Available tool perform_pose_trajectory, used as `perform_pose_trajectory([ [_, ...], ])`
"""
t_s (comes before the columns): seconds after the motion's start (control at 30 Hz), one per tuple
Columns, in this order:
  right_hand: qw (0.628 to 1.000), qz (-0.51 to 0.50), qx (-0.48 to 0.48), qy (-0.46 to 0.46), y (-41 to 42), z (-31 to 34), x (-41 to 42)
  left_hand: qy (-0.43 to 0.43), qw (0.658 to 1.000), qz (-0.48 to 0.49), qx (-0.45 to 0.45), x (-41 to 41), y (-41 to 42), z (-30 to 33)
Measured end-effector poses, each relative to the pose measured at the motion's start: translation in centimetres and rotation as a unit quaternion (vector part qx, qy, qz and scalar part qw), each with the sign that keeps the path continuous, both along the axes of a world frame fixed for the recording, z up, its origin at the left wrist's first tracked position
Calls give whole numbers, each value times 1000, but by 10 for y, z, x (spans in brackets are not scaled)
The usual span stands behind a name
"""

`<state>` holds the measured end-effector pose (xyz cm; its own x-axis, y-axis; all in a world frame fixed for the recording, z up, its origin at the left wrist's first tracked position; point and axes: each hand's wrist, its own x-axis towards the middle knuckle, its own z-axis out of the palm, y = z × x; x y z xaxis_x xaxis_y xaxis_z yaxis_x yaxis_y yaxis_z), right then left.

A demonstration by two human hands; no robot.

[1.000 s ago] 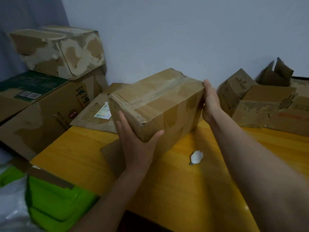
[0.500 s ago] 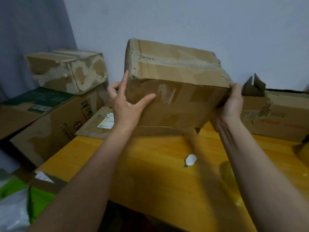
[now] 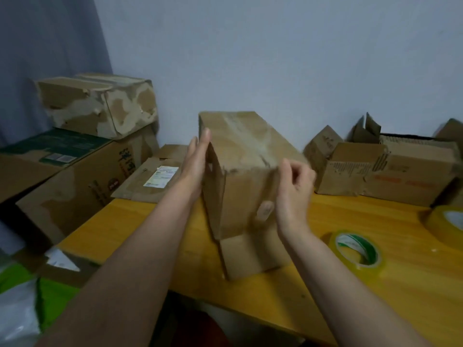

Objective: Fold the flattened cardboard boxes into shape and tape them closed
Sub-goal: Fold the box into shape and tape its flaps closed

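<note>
Half a second ago the cardboard box [image 3: 248,176] was up in the air with its long side going across; now it has been turned and brought down, so its long side points away from the person, and a loose flap [image 3: 253,254] at its near end rests on the yellow table [image 3: 375,296]. The left hand [image 3: 195,159] lies flat with straight fingers against the box's left side, so it presses but does not grab. The right hand [image 3: 293,194] is at the near right corner with its fingers curled; the picture is blurry there, so I cannot tell if its grip has anything. The box sits between both hands. A tape roll [image 3: 357,249] lies on the table just right of the box, nearest the right hand, so that hand could probably reach it first.
</note>
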<state>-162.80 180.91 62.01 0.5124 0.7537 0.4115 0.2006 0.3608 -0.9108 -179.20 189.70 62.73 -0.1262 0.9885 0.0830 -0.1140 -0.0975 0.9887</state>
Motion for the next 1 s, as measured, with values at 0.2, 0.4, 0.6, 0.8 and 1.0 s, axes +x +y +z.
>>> perform_pose_trajectory([
  [0.2,984,-97,-143,45,27,-12,38,47,995,-74,-46,8,-44,-35],
  [0.4,994,50,-96,-8,20,-2,13,7,996,-72,-52,-9,-39,-3],
  [0.6,993,50,-103,-9,2,-19,-8,87,982,-140,-93,-35,-39,8],
  [0.8,993,-7,-116,-12,8,-40,28,83,971,-183,-129,-2,-46,-25],
  [1.0,995,-29,-96,-22,11,-49,57,207,973,-92,-48,36,-39,-23],
])
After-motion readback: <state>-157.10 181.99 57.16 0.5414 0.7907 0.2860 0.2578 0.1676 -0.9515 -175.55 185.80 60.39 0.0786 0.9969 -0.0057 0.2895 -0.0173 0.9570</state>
